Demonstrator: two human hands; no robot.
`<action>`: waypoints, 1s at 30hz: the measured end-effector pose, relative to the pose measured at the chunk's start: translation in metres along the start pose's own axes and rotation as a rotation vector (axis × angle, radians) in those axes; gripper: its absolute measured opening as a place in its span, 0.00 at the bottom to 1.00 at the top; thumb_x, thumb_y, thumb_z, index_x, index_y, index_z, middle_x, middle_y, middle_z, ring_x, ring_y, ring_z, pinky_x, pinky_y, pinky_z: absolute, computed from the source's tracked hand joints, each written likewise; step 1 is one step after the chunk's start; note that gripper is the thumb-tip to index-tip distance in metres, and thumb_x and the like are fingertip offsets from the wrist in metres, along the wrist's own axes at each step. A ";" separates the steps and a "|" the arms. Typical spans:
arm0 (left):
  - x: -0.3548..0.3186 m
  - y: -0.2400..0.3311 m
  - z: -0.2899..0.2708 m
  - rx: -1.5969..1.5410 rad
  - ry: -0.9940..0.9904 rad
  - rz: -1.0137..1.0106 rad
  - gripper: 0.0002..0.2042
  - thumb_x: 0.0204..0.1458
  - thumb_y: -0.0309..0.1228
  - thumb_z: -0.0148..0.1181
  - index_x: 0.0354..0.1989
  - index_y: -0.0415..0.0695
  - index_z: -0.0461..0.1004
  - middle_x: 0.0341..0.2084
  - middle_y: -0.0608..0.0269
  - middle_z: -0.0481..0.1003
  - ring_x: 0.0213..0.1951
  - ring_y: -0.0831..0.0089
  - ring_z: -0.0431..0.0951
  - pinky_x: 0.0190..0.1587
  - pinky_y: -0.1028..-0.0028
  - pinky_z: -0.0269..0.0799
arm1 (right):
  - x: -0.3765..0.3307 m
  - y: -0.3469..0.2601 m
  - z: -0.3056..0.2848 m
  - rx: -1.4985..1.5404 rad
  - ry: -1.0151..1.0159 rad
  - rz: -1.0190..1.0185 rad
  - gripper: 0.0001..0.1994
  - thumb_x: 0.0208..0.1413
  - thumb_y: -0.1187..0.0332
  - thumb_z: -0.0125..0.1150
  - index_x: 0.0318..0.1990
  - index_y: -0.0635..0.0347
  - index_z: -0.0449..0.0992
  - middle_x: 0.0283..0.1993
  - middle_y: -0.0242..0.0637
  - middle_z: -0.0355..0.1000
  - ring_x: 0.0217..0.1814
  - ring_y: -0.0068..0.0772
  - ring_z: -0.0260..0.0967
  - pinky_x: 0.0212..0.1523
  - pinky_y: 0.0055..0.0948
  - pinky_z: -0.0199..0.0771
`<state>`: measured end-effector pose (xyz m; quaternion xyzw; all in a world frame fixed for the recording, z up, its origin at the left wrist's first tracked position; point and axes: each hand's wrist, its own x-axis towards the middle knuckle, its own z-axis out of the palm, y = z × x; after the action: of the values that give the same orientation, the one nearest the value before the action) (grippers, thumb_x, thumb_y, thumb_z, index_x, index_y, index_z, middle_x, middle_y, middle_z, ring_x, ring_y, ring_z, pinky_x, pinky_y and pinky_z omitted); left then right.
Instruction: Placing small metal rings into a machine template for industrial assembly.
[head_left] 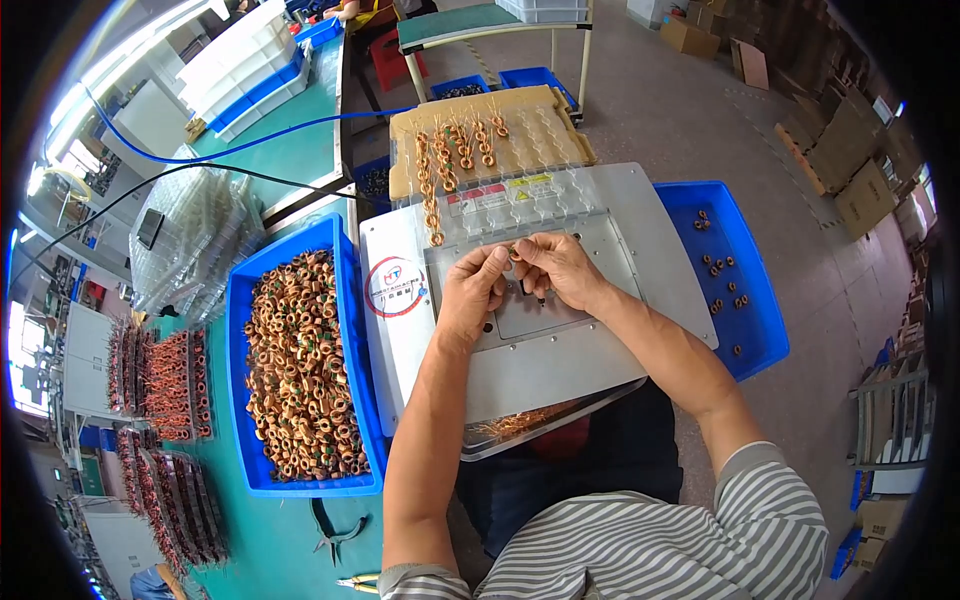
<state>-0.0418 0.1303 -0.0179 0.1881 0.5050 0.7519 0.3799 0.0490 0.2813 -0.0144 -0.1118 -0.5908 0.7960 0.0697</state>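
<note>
My left hand (474, 287) and my right hand (563, 270) meet above the grey metal machine top (540, 385). Between thumbs and fingertips they pinch a small copper-wound ring coil (515, 254), mostly covered by the fingers. Just beyond the hands lies a clear plastic tray (545, 205) with rows of moulded pockets, on a tan board (410, 180). Rows of similar copper coils (432, 205) with upright wire ends fill its left part. Below my hands is a recessed plate with a dark slot, partly hidden by the fingers.
To the left, a blue bin (375, 440) holds a heap of copper coils (305, 370). On the right, another blue bin (765, 330) holds scattered coils. Pliers (335, 530) and yellow-handled cutters (360, 582) lie on the green table (270, 540). Cables (280, 182) cross toward the machine; stacked coil trays (175, 385) stand far left.
</note>
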 end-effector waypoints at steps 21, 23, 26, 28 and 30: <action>0.000 -0.001 0.003 0.072 0.083 0.024 0.14 0.58 0.41 0.59 0.28 0.43 0.73 0.16 0.72 0.65 0.15 0.87 0.58 0.16 0.85 0.49 | -0.002 -0.002 0.007 -0.192 0.039 -0.065 0.18 0.55 0.54 0.64 0.30 0.63 0.74 0.23 0.31 0.71 0.21 0.18 0.69 0.18 0.17 0.68; 0.001 -0.002 0.002 0.058 0.083 0.029 0.14 0.58 0.41 0.58 0.28 0.43 0.73 0.16 0.73 0.65 0.16 0.87 0.58 0.16 0.85 0.49 | -0.003 -0.003 0.008 -0.177 0.027 -0.070 0.18 0.56 0.55 0.64 0.31 0.64 0.74 0.24 0.32 0.72 0.22 0.18 0.69 0.18 0.17 0.68; 0.001 0.000 0.002 0.039 0.080 0.036 0.14 0.59 0.41 0.58 0.30 0.42 0.74 0.17 0.72 0.66 0.17 0.87 0.59 0.17 0.85 0.51 | -0.003 -0.003 0.008 -0.162 0.009 -0.080 0.16 0.56 0.58 0.64 0.35 0.66 0.76 0.27 0.32 0.73 0.24 0.19 0.70 0.19 0.17 0.69; 0.000 0.001 0.004 0.033 0.075 0.036 0.14 0.59 0.40 0.57 0.32 0.42 0.75 0.19 0.72 0.67 0.18 0.87 0.60 0.17 0.85 0.51 | -0.003 -0.003 0.006 -0.163 0.005 -0.086 0.16 0.56 0.59 0.64 0.36 0.66 0.76 0.29 0.33 0.73 0.24 0.19 0.71 0.19 0.17 0.69; -0.002 0.003 0.003 -0.012 0.046 0.027 0.13 0.60 0.39 0.56 0.39 0.41 0.76 0.22 0.72 0.70 0.20 0.87 0.62 0.18 0.86 0.53 | -0.003 -0.003 0.007 -0.143 0.025 -0.083 0.15 0.56 0.61 0.64 0.39 0.67 0.76 0.29 0.33 0.74 0.24 0.18 0.70 0.18 0.17 0.69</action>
<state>-0.0398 0.1306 -0.0134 0.1751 0.5064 0.7641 0.3593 0.0499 0.2753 -0.0099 -0.1019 -0.6492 0.7468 0.1021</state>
